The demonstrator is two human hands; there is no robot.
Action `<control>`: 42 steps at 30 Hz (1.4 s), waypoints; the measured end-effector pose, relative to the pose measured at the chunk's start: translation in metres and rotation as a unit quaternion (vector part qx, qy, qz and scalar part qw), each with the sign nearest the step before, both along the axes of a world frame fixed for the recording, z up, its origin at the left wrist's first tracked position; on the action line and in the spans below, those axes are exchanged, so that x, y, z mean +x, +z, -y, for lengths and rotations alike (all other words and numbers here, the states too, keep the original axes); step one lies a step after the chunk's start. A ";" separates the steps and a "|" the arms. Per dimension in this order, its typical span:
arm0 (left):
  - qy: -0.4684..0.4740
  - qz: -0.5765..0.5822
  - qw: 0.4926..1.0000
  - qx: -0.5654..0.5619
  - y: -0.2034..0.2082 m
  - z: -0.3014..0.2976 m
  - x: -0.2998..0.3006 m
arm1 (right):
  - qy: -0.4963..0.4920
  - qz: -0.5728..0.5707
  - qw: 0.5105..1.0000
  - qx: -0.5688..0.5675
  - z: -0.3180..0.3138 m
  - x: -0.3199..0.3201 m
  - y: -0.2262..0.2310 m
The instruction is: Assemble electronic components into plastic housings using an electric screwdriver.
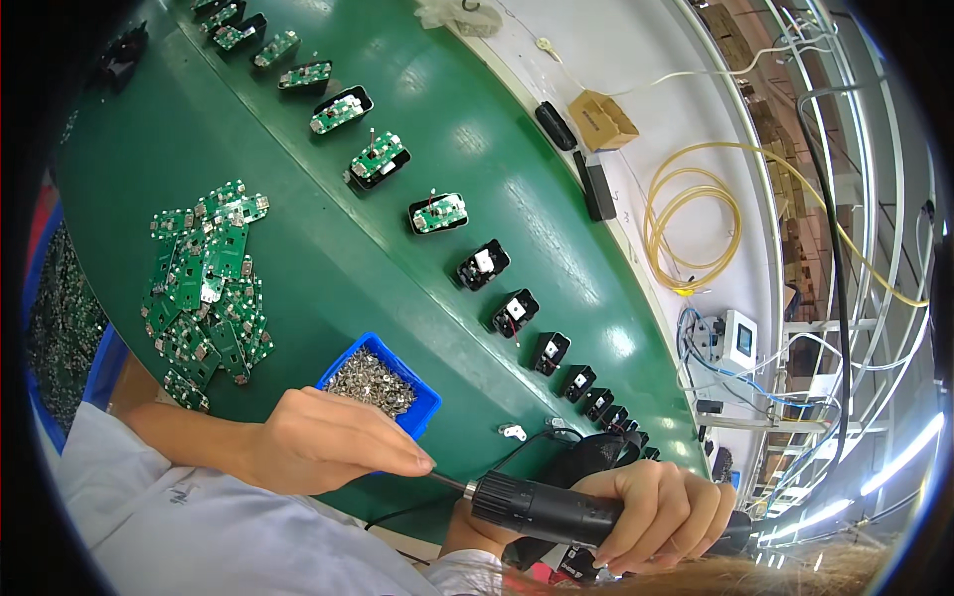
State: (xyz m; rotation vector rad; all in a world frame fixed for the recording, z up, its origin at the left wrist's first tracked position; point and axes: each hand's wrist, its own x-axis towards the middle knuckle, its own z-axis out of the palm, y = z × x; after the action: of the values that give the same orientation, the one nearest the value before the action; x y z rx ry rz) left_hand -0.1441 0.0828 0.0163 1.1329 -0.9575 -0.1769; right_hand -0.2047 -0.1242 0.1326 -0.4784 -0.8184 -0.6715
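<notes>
My right hand (661,512) is wrapped around a black electric screwdriver (542,509), which lies tilted with its bit pointing left. My left hand (333,442) has its fingers pressed together, the fingertips at the end of the thin metal bit (447,482). Whatever those fingertips pinch, if anything, is too small to make out. Just beyond the left hand stands a blue tray (425,402) full of small metal screws (373,382). Two small white-and-metal pieces (512,432) lie on the green table, above the screwdriver.
Green circuit boards (209,283) are heaped at left. A curved row of black housings (515,311) crosses the table, the far ones holding boards (439,212). A blue bin (99,368) of boards sits at the left edge. A yellow hose (696,214) lies coiled at right.
</notes>
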 end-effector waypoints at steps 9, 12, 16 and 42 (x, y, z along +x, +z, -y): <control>-0.238 -0.340 0.907 0.074 0.003 -0.003 0.003 | 0.056 -0.011 0.998 -0.024 0.002 0.007 -0.001; -0.173 -0.277 0.944 0.051 0.000 -0.002 0.000 | 0.036 -0.048 0.997 -0.055 0.008 0.011 0.000; -0.003 0.032 0.998 0.051 -0.004 0.004 0.007 | -0.040 -0.069 0.994 -0.074 0.009 0.011 -0.006; 0.059 0.324 0.926 0.182 -0.037 -0.010 0.010 | -0.451 -0.316 0.807 -0.212 0.109 0.089 -0.105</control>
State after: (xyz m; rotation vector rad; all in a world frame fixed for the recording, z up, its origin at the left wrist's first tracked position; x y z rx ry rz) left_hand -0.1340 0.0926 -0.0210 1.6395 -1.4748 0.1398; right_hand -0.1153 -0.2331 0.0272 -1.4669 -0.0313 -1.1100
